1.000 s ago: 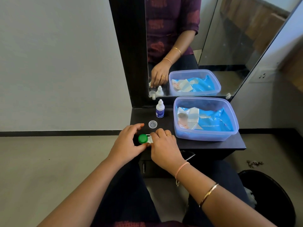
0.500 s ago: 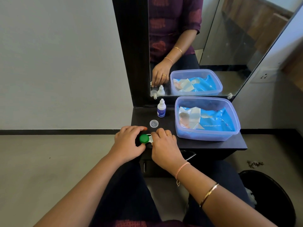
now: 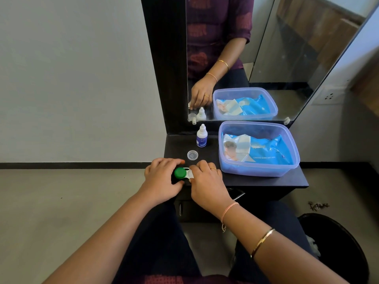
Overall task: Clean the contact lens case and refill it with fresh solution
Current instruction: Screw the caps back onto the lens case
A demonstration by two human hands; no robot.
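Observation:
The white contact lens case (image 3: 188, 174) lies at the front left corner of the black shelf (image 3: 264, 181). Its left well carries a green cap (image 3: 180, 173). My left hand (image 3: 162, 181) curls around that green cap, thumb below and fingers above. My right hand (image 3: 207, 181) grips the case's right half and hides it. A clear loose cap (image 3: 192, 155) lies flat just behind the hands. Further back, near the mirror, a small white solution bottle (image 3: 202, 136) with a blue label stands upright.
A translucent blue tub (image 3: 291, 160) holding a pack of wet wipes (image 3: 256, 152) fills the shelf's right side. The mirror (image 3: 266, 48) rises behind. A black bin (image 3: 336, 249) stands on the floor at lower right. My dark-clothed legs are under the shelf.
My left hand has shifted slightly around the green cap, its fingers closing further over it. The case and my right hand stay in place.

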